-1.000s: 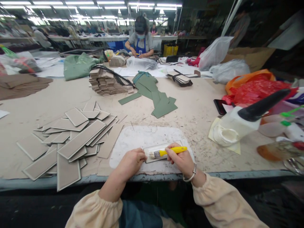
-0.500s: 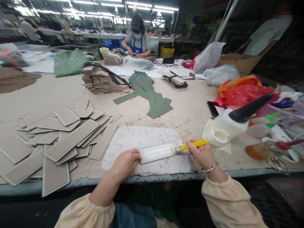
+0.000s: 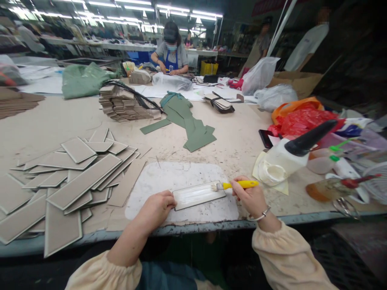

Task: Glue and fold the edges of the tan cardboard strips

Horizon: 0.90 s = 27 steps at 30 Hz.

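Note:
A flat rectangular panel [image 3: 198,196], streaked with white paste, lies on a whitish board [image 3: 148,181] near the table's front edge. My left hand [image 3: 160,204] pinches the panel's left end between thumb and fingers. In my right hand [image 3: 248,195] is a yellow-handled paintbrush [image 3: 240,184], its bristles resting on the panel's right part by the far edge. Left of the board lies a loose pile of beige panels with pale rims [image 3: 87,179]. One plain beige strip [image 3: 125,187] touches the board's left side.
On the right stand a white glue container with a black nozzle [image 3: 287,159], a bottle of amber liquid [image 3: 322,190] and scissors [image 3: 346,209]. Green pieces [image 3: 190,123] and a tied beige stack [image 3: 123,102] lie farther back. A co-worker [image 3: 171,52] sits across the table.
The brush has shifted slightly on the panel, toward its far edge. Both hands keep their hold. The whole view has moved a little, and a person at the back right has changed position.

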Tool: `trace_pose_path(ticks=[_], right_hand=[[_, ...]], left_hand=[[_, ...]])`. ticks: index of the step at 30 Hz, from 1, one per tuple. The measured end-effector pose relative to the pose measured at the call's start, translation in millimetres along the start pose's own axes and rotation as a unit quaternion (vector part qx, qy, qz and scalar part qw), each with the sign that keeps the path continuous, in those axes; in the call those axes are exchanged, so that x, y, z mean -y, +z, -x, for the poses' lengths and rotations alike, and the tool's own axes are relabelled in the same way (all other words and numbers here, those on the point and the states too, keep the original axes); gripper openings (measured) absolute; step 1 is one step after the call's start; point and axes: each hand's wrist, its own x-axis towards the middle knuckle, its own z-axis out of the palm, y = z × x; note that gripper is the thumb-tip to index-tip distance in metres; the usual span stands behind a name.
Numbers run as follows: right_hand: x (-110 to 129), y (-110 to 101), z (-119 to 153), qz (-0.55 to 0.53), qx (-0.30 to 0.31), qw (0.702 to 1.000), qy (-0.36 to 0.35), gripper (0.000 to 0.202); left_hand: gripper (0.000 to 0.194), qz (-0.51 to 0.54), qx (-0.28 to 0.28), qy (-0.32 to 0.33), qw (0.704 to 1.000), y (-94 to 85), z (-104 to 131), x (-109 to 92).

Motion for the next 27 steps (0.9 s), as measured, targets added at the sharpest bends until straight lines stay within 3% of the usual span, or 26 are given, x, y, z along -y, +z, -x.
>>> trace_pose_path(ticks=[3, 6, 11, 15, 18, 23, 27], right_hand=[[-2, -2, -2, 0.048, -0.026, 0.998, -0.013, 0.032], [2, -2, -1, 0.022, -0.039, 0.999, -0.006, 0.033], [16, 28, 10, -0.109, 0.040, 0.993, 0.030, 0.036], [22, 55, 19, -0.144, 0.113, 0.982, 0.040, 0.035], [24, 62, 20, -0.149, 0.121, 0.981, 0.031, 0.036], [30, 59, 20, -0.160, 0.080, 0.983, 0.034, 0.040], [29, 67, 22, -0.169, 0.115, 0.978, 0.034, 0.036]], left_hand=[[0.024, 0.008, 0.003, 0.000, 1.000, 0.6, 1, 1], [0.025, 0.015, 0.010, -0.007, 1.000, 2.7, 0, 3], [0.018, 0.026, -0.001, -0.036, 0.999, 5.2, -1, 5], [0.013, 0.038, -0.025, -0.049, 0.998, 3.4, -1, 4], [0.013, 0.051, -0.023, -0.052, 0.997, 1.8, -1, 3], [0.013, 0.037, -0.022, -0.053, 0.998, -3.8, 0, -2], [0.014, 0.033, -0.014, -0.042, 0.998, -5.7, -1, -5]])
